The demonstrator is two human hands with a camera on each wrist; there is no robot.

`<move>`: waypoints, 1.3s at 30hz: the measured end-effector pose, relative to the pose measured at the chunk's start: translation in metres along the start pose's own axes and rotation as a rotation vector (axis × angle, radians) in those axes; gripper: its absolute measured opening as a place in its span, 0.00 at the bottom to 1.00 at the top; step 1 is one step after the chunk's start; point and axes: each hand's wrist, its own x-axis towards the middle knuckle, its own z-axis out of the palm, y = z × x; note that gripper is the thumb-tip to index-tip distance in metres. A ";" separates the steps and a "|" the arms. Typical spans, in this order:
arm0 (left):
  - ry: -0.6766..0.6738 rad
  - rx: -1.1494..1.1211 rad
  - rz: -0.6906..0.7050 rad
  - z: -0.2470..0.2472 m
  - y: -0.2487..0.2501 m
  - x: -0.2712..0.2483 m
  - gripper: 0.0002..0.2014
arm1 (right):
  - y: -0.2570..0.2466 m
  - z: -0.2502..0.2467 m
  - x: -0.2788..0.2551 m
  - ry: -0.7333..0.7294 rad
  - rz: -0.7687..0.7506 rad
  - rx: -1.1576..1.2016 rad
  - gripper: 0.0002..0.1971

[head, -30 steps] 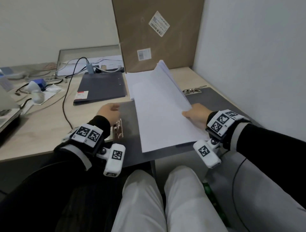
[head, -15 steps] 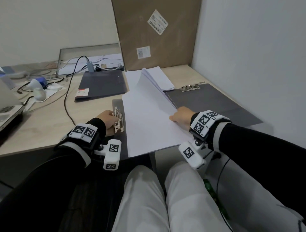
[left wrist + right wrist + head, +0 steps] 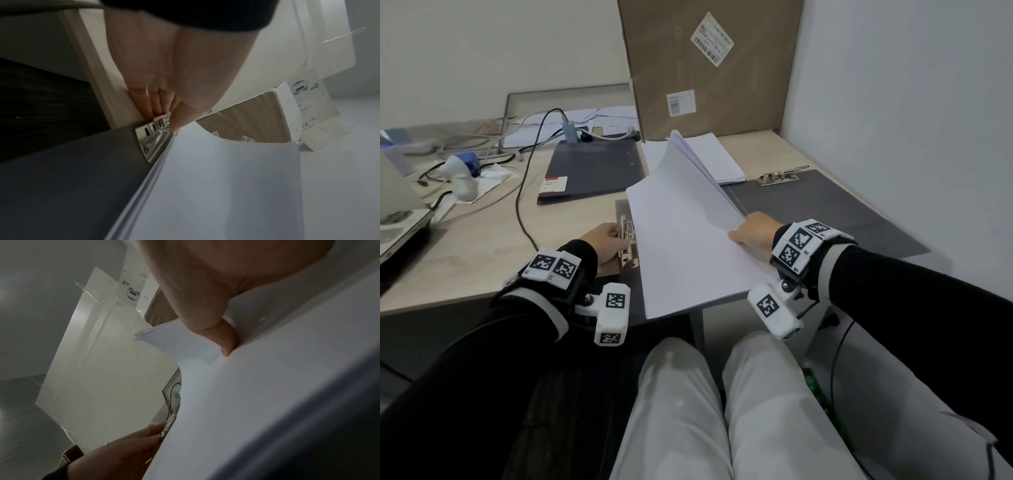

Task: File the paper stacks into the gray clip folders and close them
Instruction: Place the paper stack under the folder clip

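A white paper stack (image 3: 688,240) lies slanted across an open gray clip folder (image 3: 825,212) at the desk's front edge, its right side lifted. My right hand (image 3: 751,233) pinches that right edge, thumb on top (image 3: 224,340). The stack's left edge sits against the folder's metal clip (image 3: 627,240). My left hand (image 3: 602,241) grips that clip, fingers curled on its lever (image 3: 162,113). The paper's edge meets the clip base (image 3: 152,142). A second metal clip (image 3: 779,177) sits at the far end of the right gray panel.
A closed gray folder (image 3: 592,171) lies at the back left. More white sheets (image 3: 719,161) lie behind the stack. A tall cardboard box (image 3: 709,68) leans on the wall. A black cable (image 3: 524,192), a laptop corner (image 3: 397,219) and clutter fill the left.
My right hand brought the paper stack left and lower until its left edge reached the clip. My left hand shifted onto the metal clip and now holds it.
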 end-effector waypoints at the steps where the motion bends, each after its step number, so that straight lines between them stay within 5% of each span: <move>1: 0.002 -0.008 0.003 -0.001 -0.003 0.002 0.28 | 0.002 0.000 0.002 0.001 -0.013 0.015 0.17; 16: -0.009 -0.128 0.011 -0.004 -0.017 0.015 0.29 | -0.005 0.009 -0.001 -0.006 -0.014 -0.018 0.18; 28: -0.055 0.037 0.045 -0.001 -0.011 0.009 0.29 | -0.010 0.011 -0.004 -0.026 0.006 -0.136 0.14; 32: -0.057 0.080 0.016 0.004 0.006 -0.011 0.34 | -0.011 0.013 -0.001 -0.006 -0.029 -0.109 0.08; 39: -0.012 0.277 -0.017 0.009 0.016 -0.023 0.42 | -0.018 0.017 -0.001 0.002 -0.005 -0.156 0.14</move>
